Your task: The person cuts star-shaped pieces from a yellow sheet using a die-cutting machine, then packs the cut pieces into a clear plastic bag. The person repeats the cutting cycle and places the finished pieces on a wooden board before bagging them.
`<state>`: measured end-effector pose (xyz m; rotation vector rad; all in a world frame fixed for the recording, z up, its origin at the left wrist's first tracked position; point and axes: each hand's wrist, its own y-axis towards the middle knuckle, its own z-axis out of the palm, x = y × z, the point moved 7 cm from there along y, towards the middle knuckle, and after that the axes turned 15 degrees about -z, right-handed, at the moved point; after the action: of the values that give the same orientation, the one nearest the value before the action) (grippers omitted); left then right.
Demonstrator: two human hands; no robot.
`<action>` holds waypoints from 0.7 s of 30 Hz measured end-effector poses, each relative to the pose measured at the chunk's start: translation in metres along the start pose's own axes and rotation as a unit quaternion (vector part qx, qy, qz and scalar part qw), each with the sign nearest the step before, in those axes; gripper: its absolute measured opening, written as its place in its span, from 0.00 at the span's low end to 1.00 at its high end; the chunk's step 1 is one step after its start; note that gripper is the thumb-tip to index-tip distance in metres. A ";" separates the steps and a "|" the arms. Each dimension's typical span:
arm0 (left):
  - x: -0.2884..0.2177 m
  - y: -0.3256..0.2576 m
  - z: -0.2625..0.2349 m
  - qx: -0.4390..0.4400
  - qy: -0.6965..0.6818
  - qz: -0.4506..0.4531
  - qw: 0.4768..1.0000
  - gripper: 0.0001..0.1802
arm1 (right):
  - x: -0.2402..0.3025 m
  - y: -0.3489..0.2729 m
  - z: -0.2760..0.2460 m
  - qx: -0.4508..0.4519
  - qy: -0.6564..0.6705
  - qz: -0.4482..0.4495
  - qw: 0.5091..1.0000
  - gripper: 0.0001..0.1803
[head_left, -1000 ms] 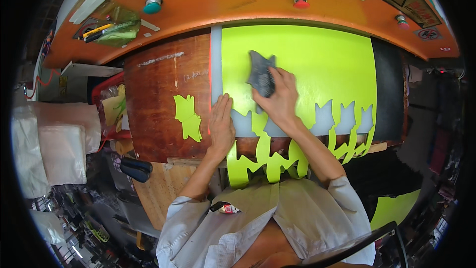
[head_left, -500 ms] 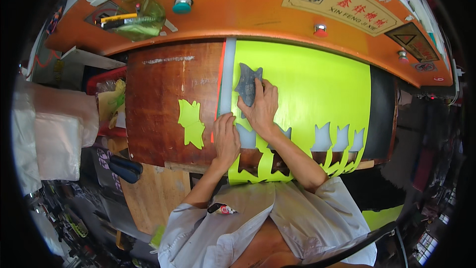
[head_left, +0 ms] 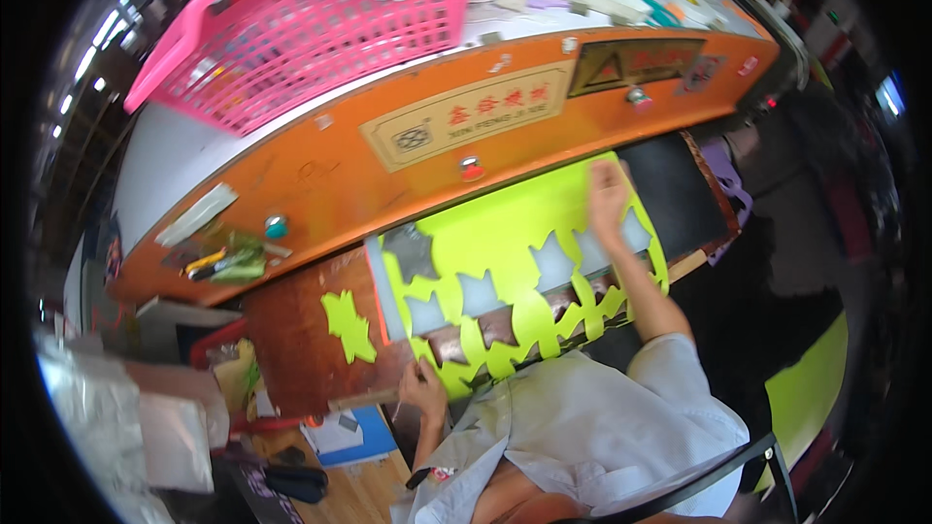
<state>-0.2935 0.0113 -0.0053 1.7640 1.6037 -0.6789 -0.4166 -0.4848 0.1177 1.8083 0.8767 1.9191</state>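
Orange machine front (head_left: 320,204), with pink basket (head_left: 320,58) above, along far edge of brown wooden bench (head_left: 291,330). One bright green sheet (head_left: 515,223), across middle of bench, pointed cut-outs (head_left: 478,293) along near side. One grey pointed plate (head_left: 412,252), flat on sheet's far left corner. Green cut pieces (head_left: 348,327), toward left end of bench. Right hand (head_left: 608,202), blurred, at sheet's far right corner; left hand (head_left: 423,390), by bench's near edge, at sheet's near left corner. Grip of both: cannot tell whether wide or narrow.
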 end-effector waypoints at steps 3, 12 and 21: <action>0.010 -0.001 0.005 0.007 -0.061 0.006 0.998 0.11 | 0.018 0.061 -0.069 -0.058 -0.138 -0.116 0.982 0.11; -0.030 0.023 -0.017 0.100 0.018 -0.124 0.987 0.15 | 0.078 0.023 -0.105 0.207 -0.236 -0.058 0.948 0.07; -0.044 0.022 -0.014 0.035 0.003 -0.059 0.998 0.14 | 0.127 -0.130 -0.048 0.378 -0.255 -0.152 0.877 0.13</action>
<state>-0.2775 -0.0078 0.0400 1.7322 1.7175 -0.7949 -0.4985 -0.3165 0.1297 2.2358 1.7165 0.8505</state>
